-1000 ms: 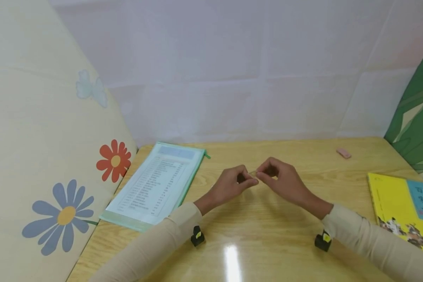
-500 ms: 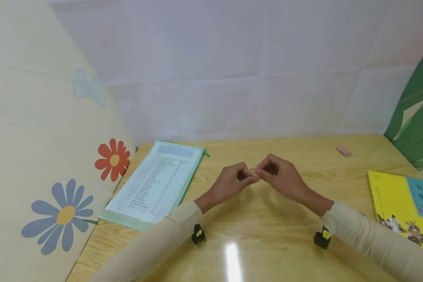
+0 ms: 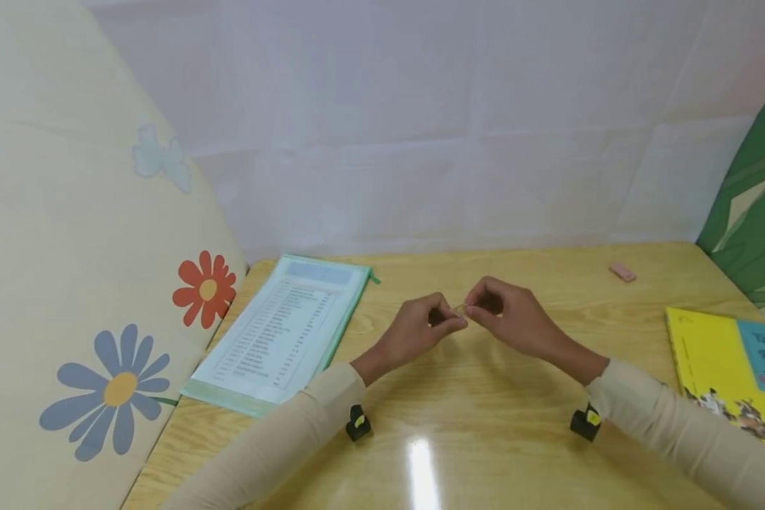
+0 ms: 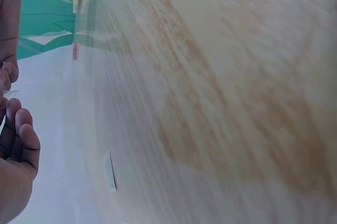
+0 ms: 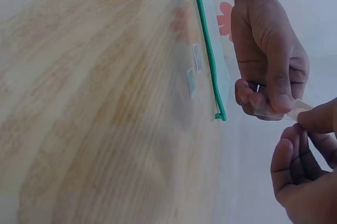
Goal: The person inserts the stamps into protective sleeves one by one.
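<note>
My left hand [image 3: 416,322] and right hand [image 3: 508,312] meet above the wooden table. Between their fingertips is a small piece of thin, clear plastic film [image 5: 269,112], which looks yellowish in the head view. The thumb and fingers of the left hand [image 5: 271,50] pinch one end. At the other end, where a whitish strip [image 5: 302,107] shows, the right hand [image 5: 310,187] pinches it between thumb and forefinger. In the left wrist view only a thin edge of the film [image 4: 10,94] is visible.
A clear zip folder [image 3: 280,329] with a printed sheet lies left. Two small labels or cards [image 5: 191,83] lie near its green edge. A pink eraser-like block [image 3: 622,272] sits at the back right, a yellow book [image 3: 707,361] nearer. Cloth walls stand around the table.
The right thumb and fingertips have shifted slightly on the film, and the right wrist is a little farther right. The left hand stays nearly still. The head view has tilted slightly.
</note>
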Action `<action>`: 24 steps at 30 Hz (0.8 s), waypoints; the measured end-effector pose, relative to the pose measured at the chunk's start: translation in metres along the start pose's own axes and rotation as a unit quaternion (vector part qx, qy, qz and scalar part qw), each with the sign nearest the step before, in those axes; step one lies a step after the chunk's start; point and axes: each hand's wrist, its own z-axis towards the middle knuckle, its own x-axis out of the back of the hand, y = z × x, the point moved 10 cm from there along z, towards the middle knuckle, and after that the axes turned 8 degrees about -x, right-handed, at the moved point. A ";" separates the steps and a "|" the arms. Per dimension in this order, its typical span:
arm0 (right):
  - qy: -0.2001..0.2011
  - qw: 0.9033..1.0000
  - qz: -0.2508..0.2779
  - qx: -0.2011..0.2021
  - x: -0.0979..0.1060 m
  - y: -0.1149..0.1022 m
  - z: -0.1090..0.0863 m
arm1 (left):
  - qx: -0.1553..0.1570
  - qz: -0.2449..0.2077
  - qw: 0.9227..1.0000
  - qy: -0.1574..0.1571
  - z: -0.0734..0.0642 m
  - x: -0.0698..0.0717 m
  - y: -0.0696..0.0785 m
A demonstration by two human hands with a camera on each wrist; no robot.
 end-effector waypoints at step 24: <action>-0.038 0.992 -0.103 0.064 -0.009 -0.019 0.002 | -0.015 0.041 0.999 -0.012 0.002 -0.005 0.005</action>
